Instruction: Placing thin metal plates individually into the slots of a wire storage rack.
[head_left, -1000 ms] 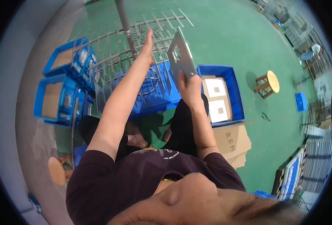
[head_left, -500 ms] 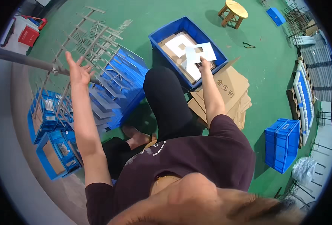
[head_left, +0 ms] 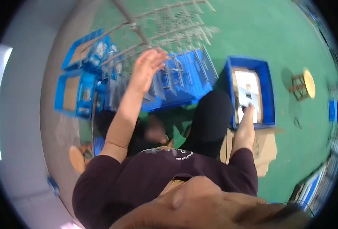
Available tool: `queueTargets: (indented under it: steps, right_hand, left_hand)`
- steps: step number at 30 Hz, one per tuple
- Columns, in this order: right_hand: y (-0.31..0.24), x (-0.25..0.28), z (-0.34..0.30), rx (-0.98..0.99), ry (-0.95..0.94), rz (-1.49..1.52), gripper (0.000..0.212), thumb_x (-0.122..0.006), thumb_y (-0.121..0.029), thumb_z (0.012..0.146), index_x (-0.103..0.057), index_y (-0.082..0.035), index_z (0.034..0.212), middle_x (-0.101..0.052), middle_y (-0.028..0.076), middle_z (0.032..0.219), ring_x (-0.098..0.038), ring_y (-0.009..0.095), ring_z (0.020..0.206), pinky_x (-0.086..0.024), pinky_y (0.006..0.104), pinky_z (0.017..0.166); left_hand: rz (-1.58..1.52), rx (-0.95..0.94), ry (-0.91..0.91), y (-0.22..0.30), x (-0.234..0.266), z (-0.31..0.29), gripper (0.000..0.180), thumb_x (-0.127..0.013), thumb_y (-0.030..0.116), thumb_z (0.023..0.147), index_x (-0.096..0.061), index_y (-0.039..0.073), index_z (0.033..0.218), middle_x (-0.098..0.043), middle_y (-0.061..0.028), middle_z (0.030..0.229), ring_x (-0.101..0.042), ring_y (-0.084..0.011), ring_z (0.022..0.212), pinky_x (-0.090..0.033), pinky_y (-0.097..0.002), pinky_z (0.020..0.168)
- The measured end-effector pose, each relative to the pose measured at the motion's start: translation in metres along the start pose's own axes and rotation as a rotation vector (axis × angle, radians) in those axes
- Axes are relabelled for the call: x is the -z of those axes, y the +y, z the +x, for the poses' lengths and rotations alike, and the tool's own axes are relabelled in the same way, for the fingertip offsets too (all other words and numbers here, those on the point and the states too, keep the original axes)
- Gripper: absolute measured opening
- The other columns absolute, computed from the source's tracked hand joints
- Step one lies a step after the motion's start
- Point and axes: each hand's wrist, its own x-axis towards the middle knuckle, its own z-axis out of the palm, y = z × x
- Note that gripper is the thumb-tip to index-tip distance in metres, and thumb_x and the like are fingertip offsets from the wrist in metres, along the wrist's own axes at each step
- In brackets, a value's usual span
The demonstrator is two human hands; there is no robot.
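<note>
My right hand [head_left: 249, 109] grips a thin white plate [head_left: 242, 98] with a square cutout, held over the blue bin [head_left: 268, 91] at the right. More white pieces lie inside that bin on a brown lining. On the left, my left hand [head_left: 146, 68] is raised with its fingers stretched out and nothing visible in it. It overlaps the lower part of a grey metal hanging rack [head_left: 134, 26] with many prongs; whether it touches the metal I cannot tell. Flat panels [head_left: 158, 93] hang from the rack in front of a large blue container [head_left: 190, 93]. The picture is blurred by motion.
Flattened cardboard [head_left: 267, 149] lies below the bin. A wooden stool [head_left: 309, 84] stands to the right, with pliers [head_left: 297, 122] on the green floor. Blue crates [head_left: 60, 91] stand at the left, and another round stool [head_left: 76, 158] is near the wall.
The view has swung left, shifting the scene rightward. My left hand has come closer to the rack's hanging panels, its fingers less spread. My right hand still holds the white plate over the bin.
</note>
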Motion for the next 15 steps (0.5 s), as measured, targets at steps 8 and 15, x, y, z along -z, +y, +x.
queueTargets:
  steps: [8, 15]
  right_hand:
    - [-0.013, 0.015, 0.013, -0.094, 0.336, -0.317, 0.036, -0.062, -0.023, 0.081, -0.052, -0.003, 0.109, -0.059, 0.023, 0.098, -0.061, 0.036, 0.074, -0.051, 0.0474, 0.055]
    - [-0.019, -0.078, -0.078, -0.130, 0.692, -0.506, 0.058, -0.053, -0.019, 0.082, -0.028, -0.017, 0.134, -0.056, 0.028, 0.102, -0.059, 0.039, 0.076, -0.049, 0.0466, 0.059]
  left_hand:
    - [0.562, -0.387, 0.611, 0.062, 0.120, -0.045, 0.026, -0.060, 0.019, 0.085, -0.057, 0.003, 0.107, -0.063, -0.0118, 0.103, -0.060, -0.0160, 0.091, -0.044, -0.0238, 0.077]
    - [0.226, -0.195, 0.743, 0.110, 0.232, 0.004, 0.064, -0.044, 0.060, 0.085, -0.052, 0.006, 0.119, -0.041, -0.0217, 0.132, -0.043, -0.0309, 0.118, -0.036, -0.0414, 0.091]
